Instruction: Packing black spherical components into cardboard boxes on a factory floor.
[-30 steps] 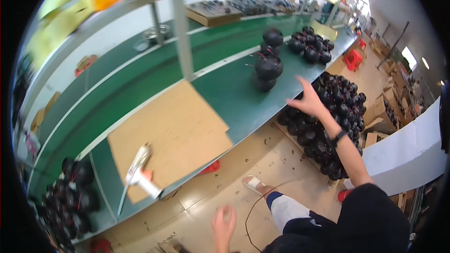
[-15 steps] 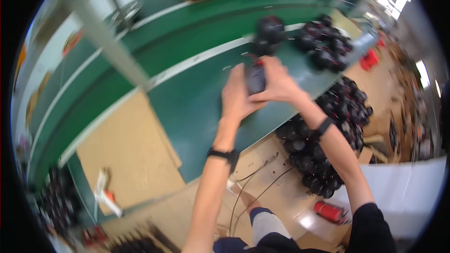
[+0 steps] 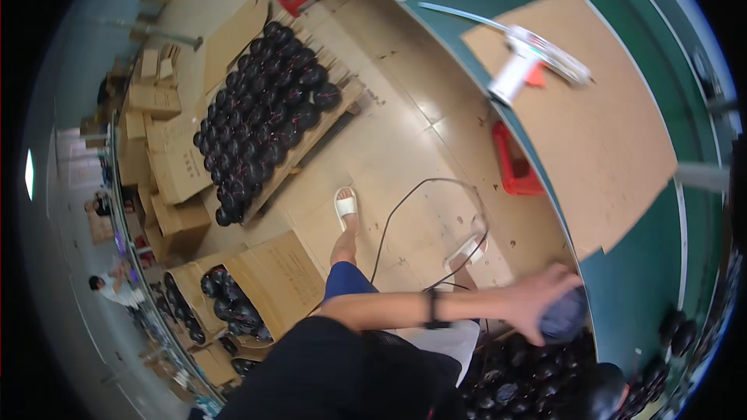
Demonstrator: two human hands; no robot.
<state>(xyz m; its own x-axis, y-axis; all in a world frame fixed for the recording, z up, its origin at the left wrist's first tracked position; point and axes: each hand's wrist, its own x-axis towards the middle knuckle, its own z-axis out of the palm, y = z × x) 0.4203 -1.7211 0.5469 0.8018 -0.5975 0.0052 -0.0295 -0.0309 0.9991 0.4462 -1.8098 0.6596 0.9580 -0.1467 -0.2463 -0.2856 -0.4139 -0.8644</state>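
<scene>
1. Cardboard boxes (image 3: 167, 167) stack along the left of the frame; an open one at lower left (image 3: 233, 307) holds a heap of glossy black rounded parts.
2. Left of centre, toward the top, a wooden pallet (image 3: 311, 136) on the tiled floor (image 3: 389, 155) carries many more of these black parts (image 3: 261, 120), packed side by side in rows.
3. At lower right my hand (image 3: 537, 303) is curled over a dark rounded part (image 3: 564, 315), fingers wrapped across its top and thumb low on the near side. I count it as gripping, though motion blur hides the fingertips. Which arm this is I judge to be my right; my other hand is out of sight.
4. That part sits at the edge of the green desk (image 3: 638, 288), just above a bin of like parts (image 3: 529, 381) along the bottom edge of the frame.
5. I judge it hard-shelled, smooth and a bit slippery, fairly light for its bulk, and not fragile. A palm over the dome with fingers spread down the sides should hold best.
6. At upper right a brown cardboard sheet (image 3: 615, 117) lies on the desk, with a white glue gun (image 3: 529, 62) on it; a red crate (image 3: 515, 163) stands below on the floor.
</scene>
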